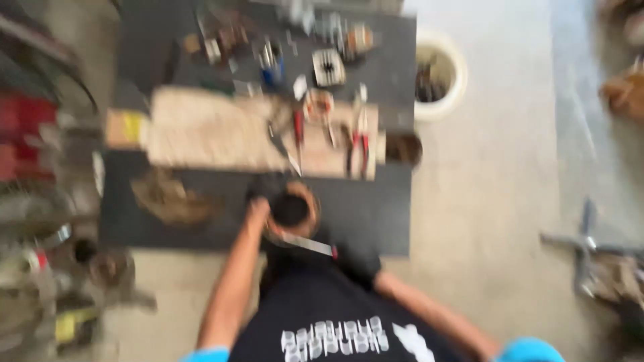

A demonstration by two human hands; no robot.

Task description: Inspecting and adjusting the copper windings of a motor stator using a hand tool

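Left hand (pixel 257 209) rested on coil (pixel 293 212) rim, grip blurred beyond telling, right hand (pixel 350 258) closed on blade (pixel 307 243) beside coil, coil just below board (pixel 221 131), pliers (pixel 360 137) on board.

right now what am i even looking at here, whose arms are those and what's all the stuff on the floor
This is one picture from a camera worn on a person's head, looking straight down, and it is blurred by movement. The two bare arms belong to that person. The left hand rests on the edge of a round ring wound with copper wire on a dark mat. The right hand looks dark, perhaps gloved, and seems to hold a flat metal blade against the ring; the grip is too blurred to confirm. Beyond the ring lies a pale board with red-handled pliers and other small tools. A white bucket stands on the concrete floor to the right. Clutter on the left is too blurred to name.
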